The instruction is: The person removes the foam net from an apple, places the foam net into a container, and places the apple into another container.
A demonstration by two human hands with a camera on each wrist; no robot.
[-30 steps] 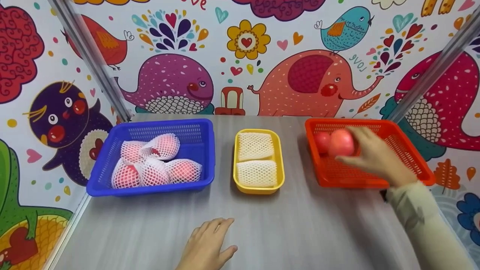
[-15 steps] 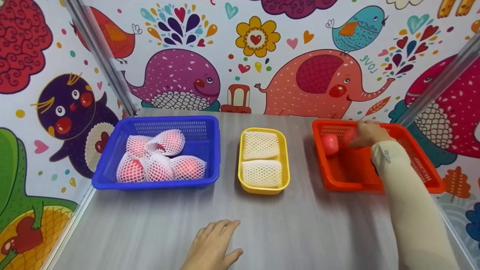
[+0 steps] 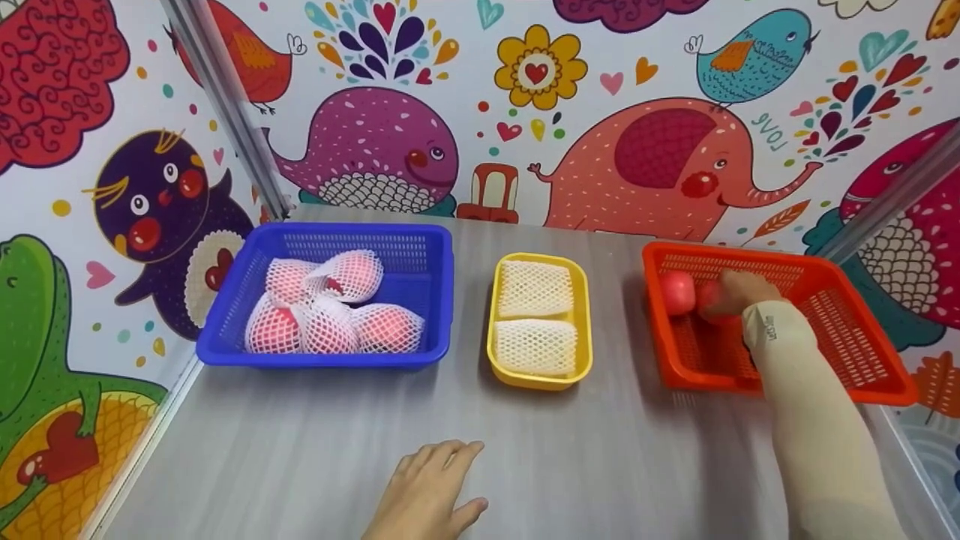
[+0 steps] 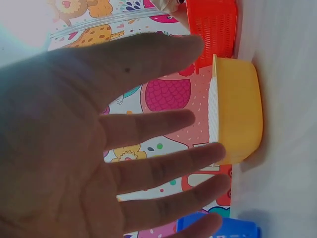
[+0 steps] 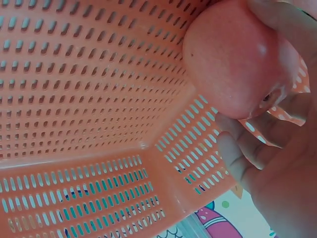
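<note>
In the red basket [image 3: 817, 379], my right hand [image 3: 742, 291] grips a pinkish-red apple [image 5: 237, 59], with the thumb and fingers round it in the right wrist view. Just left of it lies a second apple [image 3: 679, 292]; whether the two touch, I cannot tell. My sleeved forearm crosses the basket's front rim. My left hand [image 3: 431, 491] hovers at the front of the table, fingers spread and holding nothing. The yellow tray [image 4: 241, 109] is the nearest thing to it. That tray holds two white foam net sleeves [image 3: 535, 347].
At the left stands a blue basket [image 3: 326, 358] with several apples in white foam nets [image 3: 390, 328]. Patterned walls [image 3: 660, 172] close off the back and sides. The grey tabletop [image 3: 585, 450] runs along the front.
My right hand has lowered the apple from above the red basket into it, beside the other apple. The left hand stays nearly still. The head view has shifted, so the scene slides rightward.
</note>
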